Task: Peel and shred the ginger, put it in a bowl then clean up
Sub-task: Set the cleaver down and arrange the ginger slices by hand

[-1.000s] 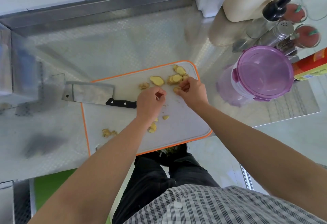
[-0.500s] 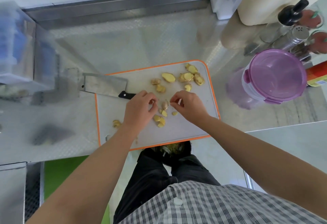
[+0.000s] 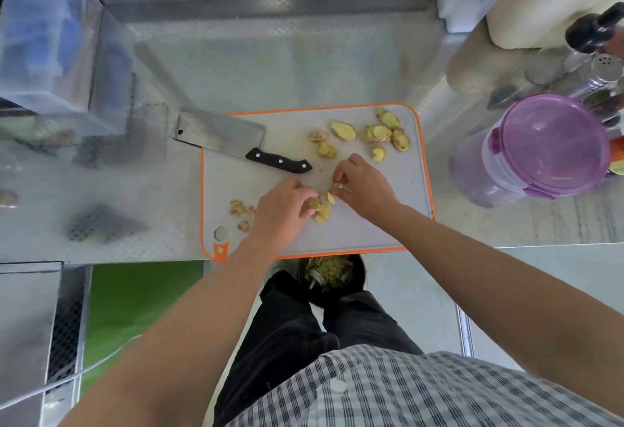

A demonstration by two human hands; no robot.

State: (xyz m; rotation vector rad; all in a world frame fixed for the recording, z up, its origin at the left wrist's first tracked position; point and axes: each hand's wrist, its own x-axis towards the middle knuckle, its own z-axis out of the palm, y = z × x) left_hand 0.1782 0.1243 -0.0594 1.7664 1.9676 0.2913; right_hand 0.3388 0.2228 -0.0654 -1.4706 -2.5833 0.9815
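Head view.
- Ginger cluster (image 3: 321,210): frame centre, on cutting board (image 3: 371,234), directly between both hands. Loose chunks, no single long axis.
- Left hand (image 3: 282,212): enters from lower left, fingers curled onto cluster's left edge, gripping a chunk.
- Right hand (image 3: 363,187): enters from right, pinching small ginger piece (image 3: 338,187) just above cluster.
- Hands about equally near the cluster.
- Further ginger slices (image 3: 376,134): upper right of board, nearer right hand.
- Cleaver (image 3: 221,133): upper left, handle toward hands, blade overhanging onto steel counter (image 3: 304,65).
- Purple-lidded container (image 3: 543,146): right edge.
- Bin (image 3: 332,278): below counter edge.
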